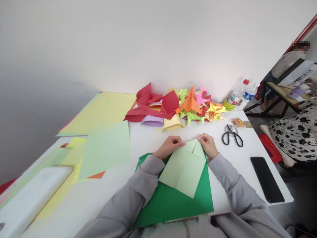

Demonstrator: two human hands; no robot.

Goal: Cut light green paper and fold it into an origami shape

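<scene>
Pinching a pale green paper [182, 172] along its upper edge, the left hand [172, 145] and the right hand [207, 144] hold it between them; the fingers of each are clamped on the paper, thumb to forefinger, most likely to steady the folded top, where a narrow dark gap shows. The paper lies aslant over a dark green sheet [173, 205], which probably serves as backing on the table [210, 130]; whether its lowest corner touches that sheet or floats just above it, I cannot tell. Scissors [230, 131] lie to the right, handles turned toward the near edge — placed, it seems, for easy reach; a black phone [267, 180] lies by the table's right edge, apart from the right sleeve [232, 181], presumably so as not to hinder it. Folded paper shapes [190, 102] are heaped near the wall [158, 43], perhaps to spare them a knock; loose sheets [106, 145] spread out on the left — probably for handy picking.
</scene>
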